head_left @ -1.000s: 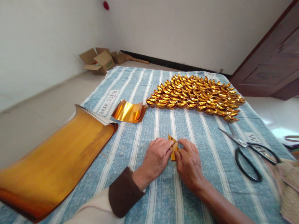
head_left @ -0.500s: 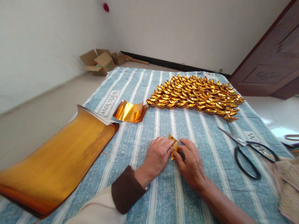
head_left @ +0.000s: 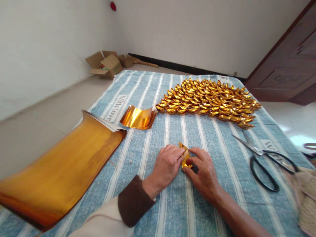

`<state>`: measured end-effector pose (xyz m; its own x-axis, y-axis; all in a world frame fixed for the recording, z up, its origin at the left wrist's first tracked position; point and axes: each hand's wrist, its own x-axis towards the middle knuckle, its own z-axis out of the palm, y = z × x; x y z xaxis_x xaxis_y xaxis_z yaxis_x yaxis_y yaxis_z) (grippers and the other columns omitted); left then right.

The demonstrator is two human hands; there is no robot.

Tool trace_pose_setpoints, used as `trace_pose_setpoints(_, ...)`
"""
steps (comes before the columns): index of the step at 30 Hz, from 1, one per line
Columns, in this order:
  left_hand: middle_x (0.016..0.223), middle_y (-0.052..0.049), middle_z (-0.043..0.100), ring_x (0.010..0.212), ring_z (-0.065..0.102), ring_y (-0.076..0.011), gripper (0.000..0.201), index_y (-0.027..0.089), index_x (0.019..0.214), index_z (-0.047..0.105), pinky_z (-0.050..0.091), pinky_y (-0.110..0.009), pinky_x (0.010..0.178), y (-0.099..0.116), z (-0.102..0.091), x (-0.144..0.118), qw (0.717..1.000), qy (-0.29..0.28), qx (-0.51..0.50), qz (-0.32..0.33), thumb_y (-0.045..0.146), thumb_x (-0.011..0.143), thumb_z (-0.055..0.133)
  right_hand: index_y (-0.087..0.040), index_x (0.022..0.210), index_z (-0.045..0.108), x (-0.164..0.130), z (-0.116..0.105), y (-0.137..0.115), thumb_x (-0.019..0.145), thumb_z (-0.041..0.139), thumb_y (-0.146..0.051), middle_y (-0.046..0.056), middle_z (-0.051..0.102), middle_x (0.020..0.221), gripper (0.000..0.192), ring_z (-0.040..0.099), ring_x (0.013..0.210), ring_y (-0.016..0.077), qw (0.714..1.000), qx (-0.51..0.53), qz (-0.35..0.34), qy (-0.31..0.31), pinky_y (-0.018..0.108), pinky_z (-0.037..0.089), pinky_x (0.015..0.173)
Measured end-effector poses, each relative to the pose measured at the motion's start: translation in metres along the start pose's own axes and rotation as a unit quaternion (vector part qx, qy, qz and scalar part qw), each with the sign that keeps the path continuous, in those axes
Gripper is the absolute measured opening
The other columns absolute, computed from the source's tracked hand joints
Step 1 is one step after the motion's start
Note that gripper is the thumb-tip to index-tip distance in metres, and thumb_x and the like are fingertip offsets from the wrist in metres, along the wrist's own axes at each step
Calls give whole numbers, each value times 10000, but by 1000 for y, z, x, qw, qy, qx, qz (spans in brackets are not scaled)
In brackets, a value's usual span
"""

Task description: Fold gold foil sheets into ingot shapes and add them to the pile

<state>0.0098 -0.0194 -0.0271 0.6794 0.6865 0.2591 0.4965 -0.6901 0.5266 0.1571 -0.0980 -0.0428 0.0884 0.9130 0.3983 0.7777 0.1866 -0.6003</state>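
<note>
left hand (head_left: 168,164), right hand (head_left: 203,171): fingers of both clamped on gold foil piece (head_left: 185,157).

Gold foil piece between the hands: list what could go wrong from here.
1. The gold foil piece is pinched small between the left hand and right hand; a hard crease might tear or skew it.
2. The scissors lie open beside the right hand; a sideways reach could catch the blades.
3. The folded gold ingots sit close ahead; a forward sweep could scatter them.
</note>
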Motion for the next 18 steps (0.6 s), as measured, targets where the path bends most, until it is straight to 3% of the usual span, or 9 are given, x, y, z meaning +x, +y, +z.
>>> trace_pose_setpoints(18, 922, -29, 662, 909, 577, -207, 104, 211, 930, 601, 437, -359, 806, 0, 1, 0, 1000, -7, -1, -17, 232, 953, 502, -219, 722, 640, 2, 2, -4, 751, 686, -172, 67, 610, 1102, 73, 543, 1047, 258, 998, 21, 53, 6, 473, 415, 932)
